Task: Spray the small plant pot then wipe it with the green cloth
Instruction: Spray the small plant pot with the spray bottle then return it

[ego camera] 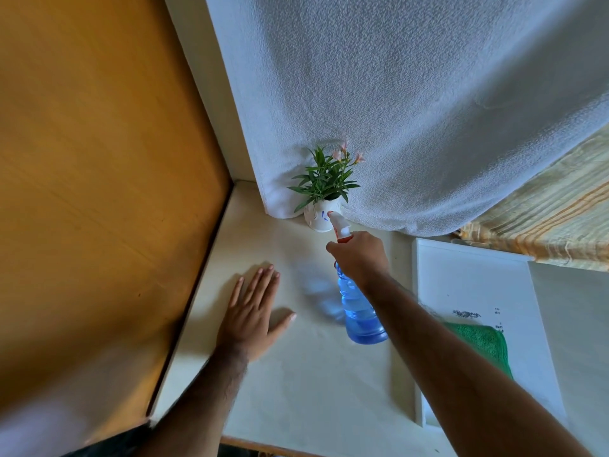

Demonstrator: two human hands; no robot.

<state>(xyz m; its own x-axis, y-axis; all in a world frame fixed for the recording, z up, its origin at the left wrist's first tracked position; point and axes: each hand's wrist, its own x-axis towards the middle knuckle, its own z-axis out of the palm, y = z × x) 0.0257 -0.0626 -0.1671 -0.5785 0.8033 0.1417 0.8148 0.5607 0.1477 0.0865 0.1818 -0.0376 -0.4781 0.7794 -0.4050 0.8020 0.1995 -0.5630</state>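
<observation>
Here, per item:
Surface: cream table top [296,390], wooden panel [99,159] along its left edge, white textured fabric [395,110] hanging at the back.
Small plant pot: white pot [319,219] with blue marks, upright at the far edge of the table, touching or just in front of the fabric's lower hem; green leaves and a few pink flowers rise from it.
Spray bottle: blue translucent bottle [359,311] with a white and red trigger head, tilted, nozzle tip right at the pot's rim; contact cannot be told. Bottle base lifted toward the camera, blue shadow on the table to its left.
Right hand: right hand [361,258] wrapped around the bottle neck below the trigger head, fingers closed on it, forearm reaching in from lower right.
Left hand: left hand [253,308] flat on the table, palm down, fingers spread wide, holding nothing, left of the bottle and well apart from the pot.
Green cloth: green cloth [484,344] lying on a white board [478,285] at the right, partly hidden behind the right forearm, untouched by either hand.
Other: striped yellowish fabric [543,225] at the right edge behind the board.
</observation>
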